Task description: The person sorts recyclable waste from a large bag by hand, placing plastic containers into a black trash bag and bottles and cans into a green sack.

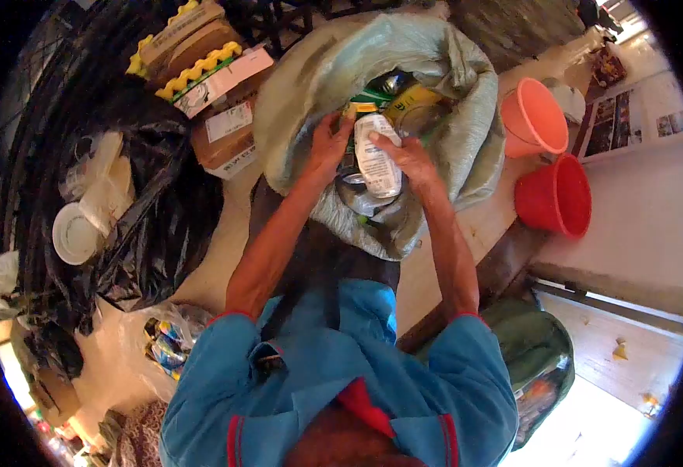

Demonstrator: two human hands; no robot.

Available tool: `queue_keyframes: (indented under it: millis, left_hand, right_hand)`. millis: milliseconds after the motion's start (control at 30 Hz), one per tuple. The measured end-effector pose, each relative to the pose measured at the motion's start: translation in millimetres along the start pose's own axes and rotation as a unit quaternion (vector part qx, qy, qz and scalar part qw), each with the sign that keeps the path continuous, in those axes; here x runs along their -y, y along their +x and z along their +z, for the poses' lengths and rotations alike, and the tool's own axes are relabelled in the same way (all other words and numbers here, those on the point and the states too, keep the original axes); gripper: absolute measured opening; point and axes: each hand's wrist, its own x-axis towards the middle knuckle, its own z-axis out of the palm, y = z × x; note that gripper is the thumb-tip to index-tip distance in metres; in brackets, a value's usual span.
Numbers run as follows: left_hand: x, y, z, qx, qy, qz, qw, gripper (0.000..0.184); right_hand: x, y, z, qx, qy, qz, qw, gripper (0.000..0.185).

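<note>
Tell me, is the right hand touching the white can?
Touching. The head view shows it: the right hand has its thumb lying on the printed side of the white can.

Head-worn camera — looking forward and down, fairly near — dark rim seems blurred.

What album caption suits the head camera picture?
Right hand grips a white can, left hand close by, over an open sack near pink bucket and red bucket.
</note>
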Motion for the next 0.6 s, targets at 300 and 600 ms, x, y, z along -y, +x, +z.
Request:
queue_keyframes:
  millis: [300, 600]
  left_hand:
    - [-46.3, -60.4, -31.1, 0.064, 0.097, -0.039, 0.993, 0.088]
    - [-36.8, -138.8, -87.1, -0.007, -0.053, -0.009, 0.999, 0.099]
  right_hand:
    - [-56.3, 27.8, 41.3, -0.067, -0.118, -0.032, 0.990, 0.070]
    - [-10.2, -27.0, 101.7, 0.032, -0.194, -0.018, 0.980, 0.058]
